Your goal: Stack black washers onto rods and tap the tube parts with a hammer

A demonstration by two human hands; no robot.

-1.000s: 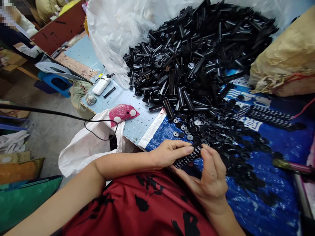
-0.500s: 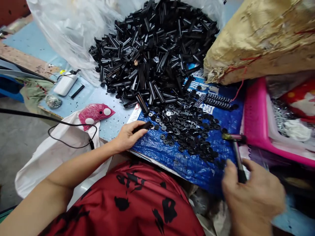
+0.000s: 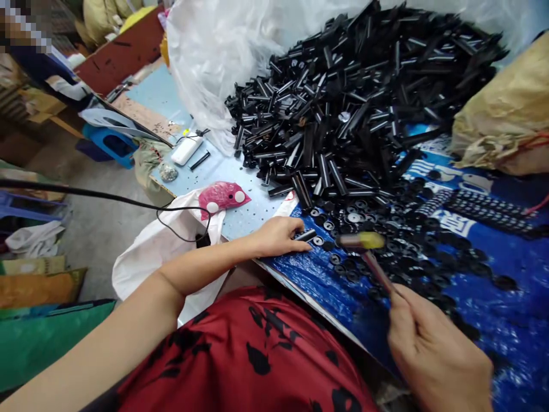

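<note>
Evenly lit, with glare and motion blur.

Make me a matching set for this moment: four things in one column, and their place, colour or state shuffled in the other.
Things
1. Hammer
2. Small packet
3. Blue sheet
4. Left hand

Place, colour or state
A. Lies beneath scattered black discs
B. Holds a short dark tube
C. Is held in the right hand
D. Is pink, with two white circles

Right pairs: 1-C, 2-D, 3-A, 4-B
</note>
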